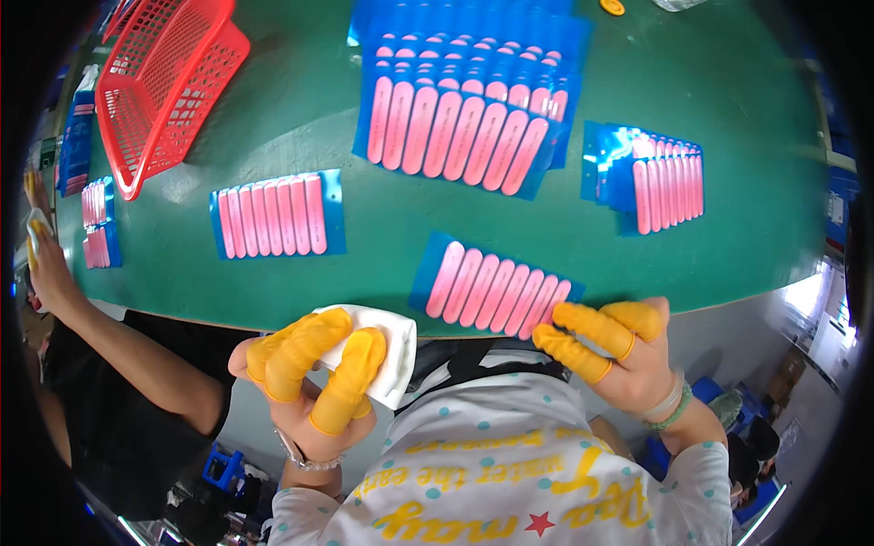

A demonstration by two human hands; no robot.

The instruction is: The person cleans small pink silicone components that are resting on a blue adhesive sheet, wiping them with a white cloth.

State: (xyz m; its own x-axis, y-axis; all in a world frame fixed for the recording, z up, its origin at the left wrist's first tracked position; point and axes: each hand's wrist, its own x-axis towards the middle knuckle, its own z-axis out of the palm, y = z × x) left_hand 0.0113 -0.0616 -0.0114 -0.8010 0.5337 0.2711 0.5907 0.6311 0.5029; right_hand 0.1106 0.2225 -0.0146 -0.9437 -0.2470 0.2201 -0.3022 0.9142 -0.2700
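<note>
My left hand (305, 378), in yellow finger cots, grips a folded white cloth (397, 350) just off the table's near edge. My right hand (628, 350), also in yellow finger cots, pinches the right end of a blue film sheet (496, 291) that bears a row of several pink, round-ended strips. This sheet lies slantwise at the table edge; the fingers cover its right corner. Left of it is a similar sheet (273, 217). A small overlapping stack of such sheets (669, 189) lies to the right.
A large fanned stack of similar sheets (455, 136) covers the far middle of the green table (382, 237). A red plastic basket (187, 100) stands far left. At the left edge, a co-worker's hand (45, 264) holds something white near more sheets (98, 223). A yellow ring-shaped piece (613, 6) lies at the far edge.
</note>
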